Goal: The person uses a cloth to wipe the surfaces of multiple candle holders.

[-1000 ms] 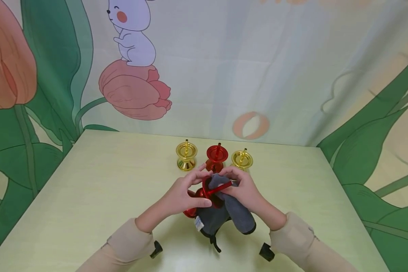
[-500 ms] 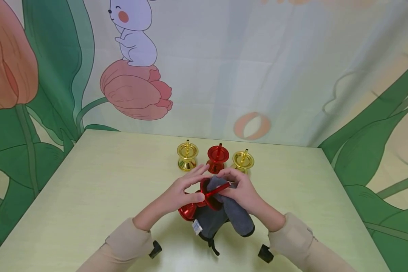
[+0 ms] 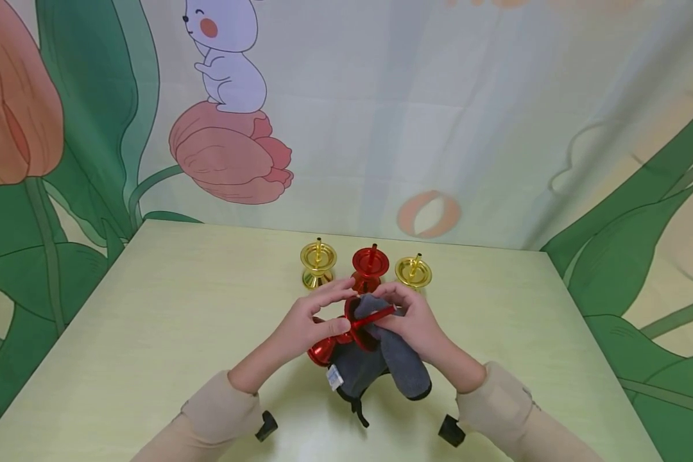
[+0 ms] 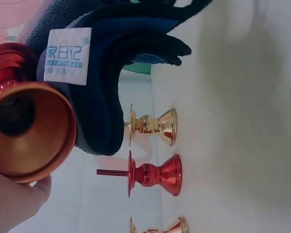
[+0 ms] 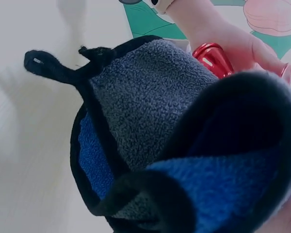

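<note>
A shiny red candle holder lies tilted in my left hand, which grips it around the stem, thumb on the near side. Its hollow base faces the left wrist camera. My right hand pinches a grey-and-blue cleaning cloth with black edging against the holder's dish and spike. The cloth's loose end, with a white label and a black hanging loop, droops below both hands. In the right wrist view the cloth hides most of the right hand.
Behind my hands stand three upright holders: a gold one at left, a red one in the middle and another gold one at right. A printed curtain hangs behind the pale table.
The held red candle holder has shifted slightly down and left, then back up, and my left thumb has moved from near its dish to its stem. The cloth stays pressed against the dish.
</note>
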The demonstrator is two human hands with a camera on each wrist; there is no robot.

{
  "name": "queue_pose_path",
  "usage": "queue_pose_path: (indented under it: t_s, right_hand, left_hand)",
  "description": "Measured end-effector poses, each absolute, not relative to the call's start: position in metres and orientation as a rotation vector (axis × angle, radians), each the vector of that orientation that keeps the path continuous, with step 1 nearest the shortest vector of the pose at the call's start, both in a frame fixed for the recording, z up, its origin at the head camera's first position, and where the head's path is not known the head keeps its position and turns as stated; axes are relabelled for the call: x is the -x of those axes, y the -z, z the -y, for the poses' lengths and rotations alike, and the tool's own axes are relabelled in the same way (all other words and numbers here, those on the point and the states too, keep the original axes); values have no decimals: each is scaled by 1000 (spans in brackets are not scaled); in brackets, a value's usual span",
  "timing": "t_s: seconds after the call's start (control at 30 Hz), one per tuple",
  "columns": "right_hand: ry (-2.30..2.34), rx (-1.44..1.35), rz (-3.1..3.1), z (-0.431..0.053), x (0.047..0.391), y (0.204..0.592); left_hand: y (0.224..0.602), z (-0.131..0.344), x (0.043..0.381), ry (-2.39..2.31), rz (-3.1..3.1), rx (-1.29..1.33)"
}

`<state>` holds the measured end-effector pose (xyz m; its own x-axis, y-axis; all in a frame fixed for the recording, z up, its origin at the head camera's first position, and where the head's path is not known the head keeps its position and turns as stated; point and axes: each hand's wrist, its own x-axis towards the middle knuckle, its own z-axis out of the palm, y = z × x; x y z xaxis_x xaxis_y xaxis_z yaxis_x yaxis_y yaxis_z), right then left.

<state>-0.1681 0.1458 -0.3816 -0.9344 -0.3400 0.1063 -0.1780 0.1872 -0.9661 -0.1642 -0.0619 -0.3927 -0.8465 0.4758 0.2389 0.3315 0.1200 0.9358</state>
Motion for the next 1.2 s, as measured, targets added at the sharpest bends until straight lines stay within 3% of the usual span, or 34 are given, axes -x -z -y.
queue_pose_path:
  t_s: [0.23, 0.43, 0.7, 0.9, 1.2]
  right_hand:
    - [1835, 542, -2285, -145, 167, 378]
    - [1879, 345, -2324, -143, 171, 381]
    - [1878, 196, -2403, -138, 173, 379]
    - [1872, 292, -2422, -137, 171, 378]
    - [1792, 566, -2385, -142, 169, 378]
  left_hand:
    - [398, 63, 171, -1869, -2094, -752]
    - [398, 57, 163, -1968, -2465, -673]
    - [400, 46, 150, -1527, -2993, -916]
    - [395, 44, 151, -1399, -3094, -967]
    - [382, 60, 163, -1501, -2455, -740]
